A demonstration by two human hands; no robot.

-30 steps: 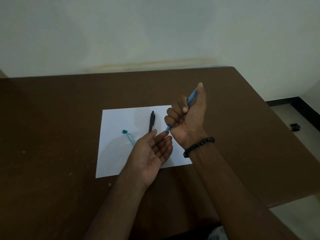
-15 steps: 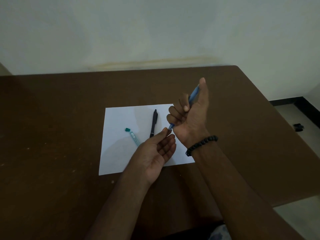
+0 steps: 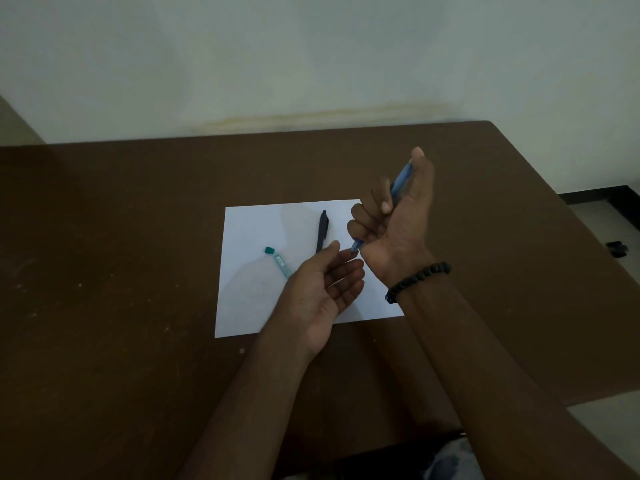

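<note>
My right hand [image 3: 394, 226] grips a blue pen [image 3: 400, 183] in a fist, thumb at its upper end, tip pointing down and left. My left hand [image 3: 322, 292] lies palm up just below that tip, fingers relaxed and holding nothing. A white sheet of paper [image 3: 252, 230] lies on the brown table [image 3: 121, 237] under both hands. A black pen [image 3: 322, 230] lies on the sheet, partly behind my left fingers. A small clear tube with a green cap [image 3: 277, 261] lies left of it.
A pale wall [image 3: 311, 57] stands behind the table's far edge. The table's right edge drops to a light floor, where a small dark object [image 3: 616, 249] lies. A black bead bracelet [image 3: 417, 280] circles my right wrist.
My right hand with the blue pen has risen slightly and my left hand has stayed beneath its tip. The view has shifted a little.
</note>
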